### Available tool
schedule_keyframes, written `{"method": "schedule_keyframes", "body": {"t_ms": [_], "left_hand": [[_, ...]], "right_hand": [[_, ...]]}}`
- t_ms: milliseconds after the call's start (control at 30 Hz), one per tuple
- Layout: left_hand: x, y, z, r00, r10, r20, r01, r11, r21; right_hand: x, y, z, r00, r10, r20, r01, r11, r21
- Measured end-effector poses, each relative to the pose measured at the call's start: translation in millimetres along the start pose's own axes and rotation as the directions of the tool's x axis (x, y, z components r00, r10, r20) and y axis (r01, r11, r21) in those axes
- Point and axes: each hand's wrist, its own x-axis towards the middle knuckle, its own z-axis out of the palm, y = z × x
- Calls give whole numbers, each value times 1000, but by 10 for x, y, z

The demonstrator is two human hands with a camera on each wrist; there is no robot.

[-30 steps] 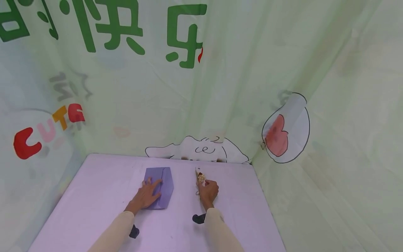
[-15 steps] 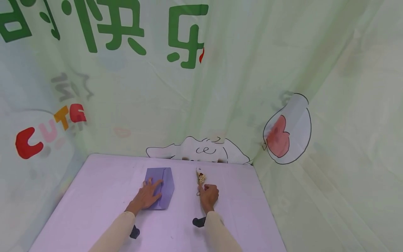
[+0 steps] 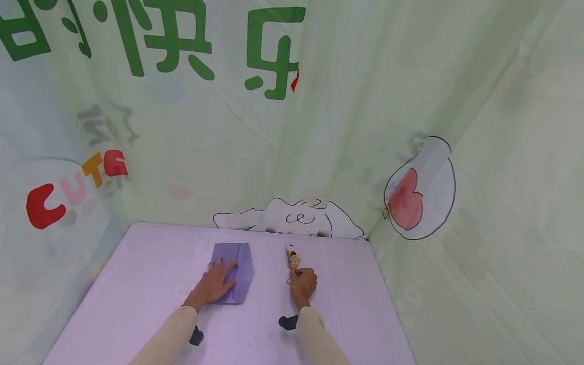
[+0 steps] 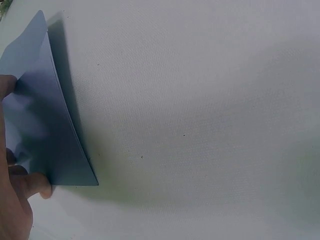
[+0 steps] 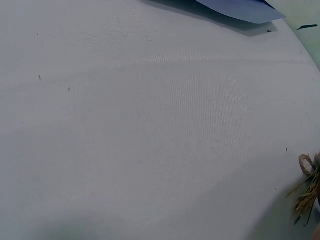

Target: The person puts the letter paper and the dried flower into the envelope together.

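Note:
A purple envelope [image 3: 245, 268] with an unfolded pointed flap lies on the table, left of centre. My left hand [image 3: 216, 282] rests on it with spread fingers. The left wrist view shows the envelope [image 4: 42, 125] standing slightly off the table along one edge, with fingertips at its side. To the right, my right hand [image 3: 304, 285] pinches a small dried flower bouquet [image 3: 294, 259] by its stems between thumb and forefinger. Cream blossoms and a dark red one show at its head. Its stem ends and twine bow [image 5: 306, 165] appear at the edge of the right wrist view.
A pale lilac tabletop [image 3: 159, 274] spreads beneath both hands. Printed curtains [image 3: 319, 126] hang behind the table and along its sides. Dark wrist-worn devices show at both cuffs.
My right hand has slid slightly down the bouquet toward its stems, and its thumb and forefinger now pinch there. The left hand stays on the envelope. The head view has shifted slightly.

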Motion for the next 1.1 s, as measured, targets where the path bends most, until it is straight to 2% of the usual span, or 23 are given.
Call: {"method": "schedule_keyframes", "body": {"t_ms": [300,567,833,1100], "left_hand": [[-3,-21,24,1000,2,-10,-2,1000,10],[11,-15,17,1000,7,-12,-7,1000,1],[15,-1,-25,1000,-9,-2,9,1000,6],[27,-7,2,1000,-1,-13,1,1000,-2]], "right_hand": [[28,-21,3,999,28,20,-27,1000,-16],[51,-57,24,999,45,-4,-45,999,-9],[18,-251,65,999,-4,-38,4,1000,-8],[-150,-470,214,999,-34,-10,34,999,-24]]}}
